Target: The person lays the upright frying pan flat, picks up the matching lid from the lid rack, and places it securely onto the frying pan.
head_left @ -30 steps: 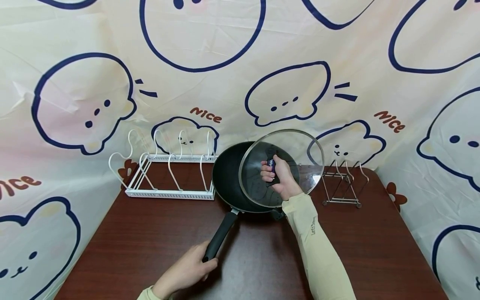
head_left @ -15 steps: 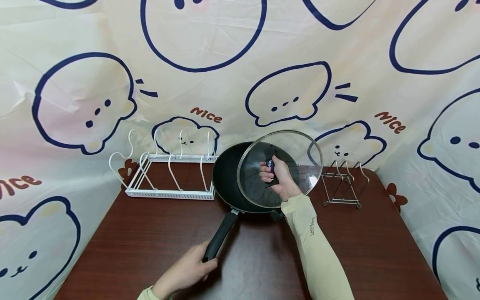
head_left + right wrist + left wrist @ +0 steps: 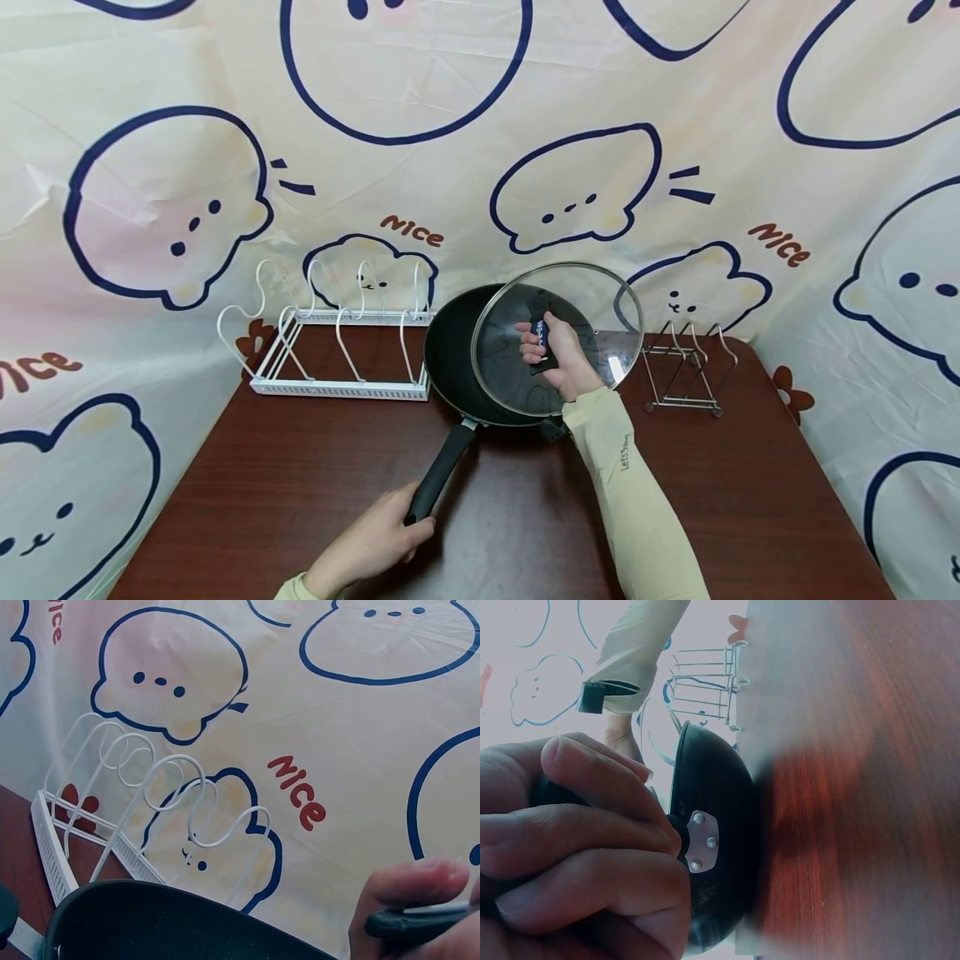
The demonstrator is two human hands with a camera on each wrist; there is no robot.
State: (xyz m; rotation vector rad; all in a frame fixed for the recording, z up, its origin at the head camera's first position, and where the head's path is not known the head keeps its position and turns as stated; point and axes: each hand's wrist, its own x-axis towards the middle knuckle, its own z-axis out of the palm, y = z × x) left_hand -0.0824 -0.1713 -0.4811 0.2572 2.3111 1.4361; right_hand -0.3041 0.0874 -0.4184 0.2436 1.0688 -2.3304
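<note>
- The pan (image 3: pixel 459 354) in mid-frame is best steadied by its handle (image 3: pixel 442 468), gripped in the left hand (image 3: pixel 382 527).
- The lid (image 3: pixel 585 308) at centre-right is held by its knob (image 3: pixel 541 332) in the right hand (image 3: pixel 564 354); knocks should be avoided.

The left grip (image 3: pixel 592 847) hides most of the handle (image 3: pixel 444 468) in its wrist view, while the right wrist view crops the pan (image 3: pixel 180 922).
</note>
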